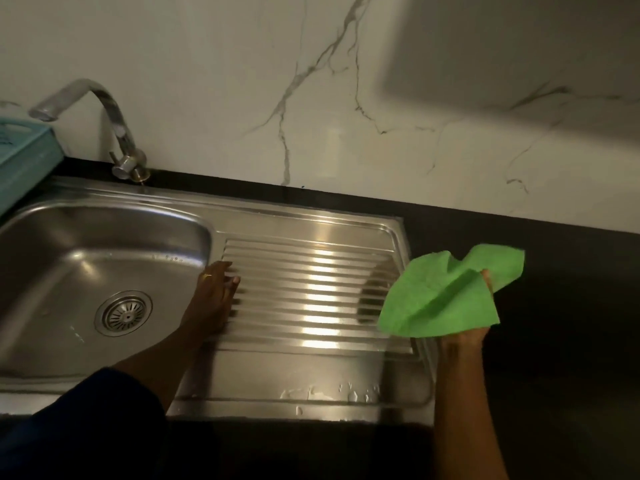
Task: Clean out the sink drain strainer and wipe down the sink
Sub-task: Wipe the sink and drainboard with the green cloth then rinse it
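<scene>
The crumpled bright green cloth (446, 296) is pinched in the grip of the right hand (465, 336). Thumb and fingers are closed on its bunched right side, so the loose part fans out to the left and overlaps the right end of the ribbed stainless-steel drainboard (311, 289). That hand is held about where the steel meets the black counter (561, 306). The left hand (213, 299) is laid on the ribs at the drainboard's left end, just beside the rim of the bowl. Its fingers are relaxed and nothing is held in them.

The stainless-steel sink (69, 237) is stretched out to the left of the cloth. Its long axis runs left to right, with the drainboard nearest the cloth and the bowl beyond it. The round slotted metal drain strainer (123, 314) is seated in the bowl floor, well apart from the cloth and near the left hand, which is judged the better placed to lift it out. The ribs also run left to right, so a wipe drawn leftward from the cloth's present place would follow the grooves toward the bowl. Water drops (329, 393) are seen on the front ledge of the steel, between the two arms.
</scene>
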